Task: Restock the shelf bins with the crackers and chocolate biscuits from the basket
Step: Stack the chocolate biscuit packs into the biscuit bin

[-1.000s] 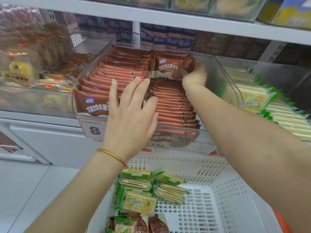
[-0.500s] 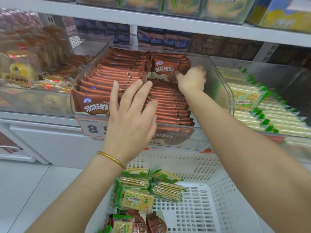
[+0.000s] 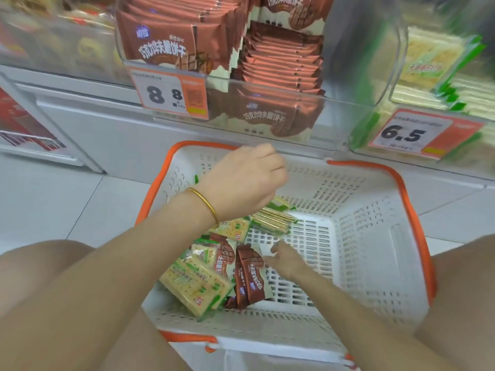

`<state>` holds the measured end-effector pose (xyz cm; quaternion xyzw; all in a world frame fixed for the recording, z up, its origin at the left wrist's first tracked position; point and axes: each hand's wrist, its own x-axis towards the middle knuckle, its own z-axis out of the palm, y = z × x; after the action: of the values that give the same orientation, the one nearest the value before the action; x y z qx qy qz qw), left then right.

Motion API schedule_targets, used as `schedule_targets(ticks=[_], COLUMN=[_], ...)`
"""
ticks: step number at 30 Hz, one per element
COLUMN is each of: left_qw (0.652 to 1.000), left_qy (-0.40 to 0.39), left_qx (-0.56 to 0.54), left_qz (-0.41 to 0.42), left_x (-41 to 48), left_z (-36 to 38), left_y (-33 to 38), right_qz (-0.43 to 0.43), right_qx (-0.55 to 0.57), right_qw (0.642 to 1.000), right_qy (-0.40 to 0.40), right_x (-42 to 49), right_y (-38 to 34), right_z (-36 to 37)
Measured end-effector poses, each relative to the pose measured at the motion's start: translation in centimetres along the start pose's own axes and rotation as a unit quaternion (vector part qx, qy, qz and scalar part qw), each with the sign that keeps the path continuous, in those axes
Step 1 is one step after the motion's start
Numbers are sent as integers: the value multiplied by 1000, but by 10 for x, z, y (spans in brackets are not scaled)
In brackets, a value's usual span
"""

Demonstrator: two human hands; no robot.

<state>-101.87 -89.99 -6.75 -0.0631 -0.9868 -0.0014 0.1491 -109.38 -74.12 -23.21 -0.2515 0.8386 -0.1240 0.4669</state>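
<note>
**Basket open on the right, crowded on the left**

A white basket [image 3: 334, 188] sits on the floor between a left knee [image 3: 53, 263] and a right knee [image 3: 468, 277], which close off its two sides. Cracker packets [image 3: 195, 285] and chocolate biscuit packets [image 3: 249, 277] fill its left half. The floor of its right half is bare and open from above. The left hand [image 3: 241, 180] and forearm hang over the left pile. The right hand [image 3: 284, 261] lies low across the near middle, at the chocolate packets. Above the far rim, a clear shelf bin [image 3: 348, 108] juts forward. Inside it, a gap shows between the right-hand stack and the bin's right wall.
</note>
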Motion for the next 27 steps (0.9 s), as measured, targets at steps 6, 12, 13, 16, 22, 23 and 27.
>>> schedule_targets(ticks=[6,12,13,16,22,23,27], left_qw=[999,998,998,995,945,928,817], left_qy=[-41,-49,-48,-83,-243,-263,-306], left_qx=[-26,-37,-34,-27,-36,-71,-339], left_qz=[-3,-14,-13,-37,-214,-255,-353], left_x=[2,3,2,2,5,6,14], left_z=[15,15,15,13,14,14,6], left_y=[-5,-10,-10,-7,5,7,18], right_qz=[105,140,144,133,72,49,-76], right_qx=[-1,46,83,184,413,451,580], right_qw=[994,989,986,973,907,890,810], right_qy=[-20,13,5,-36,-37,-33,-29], right_x=[21,22,25,25,-26,-37,-72], right_y=[11,2,5,18,18,14,-14], right_z=[57,74,73,58,-24,-36,-65])
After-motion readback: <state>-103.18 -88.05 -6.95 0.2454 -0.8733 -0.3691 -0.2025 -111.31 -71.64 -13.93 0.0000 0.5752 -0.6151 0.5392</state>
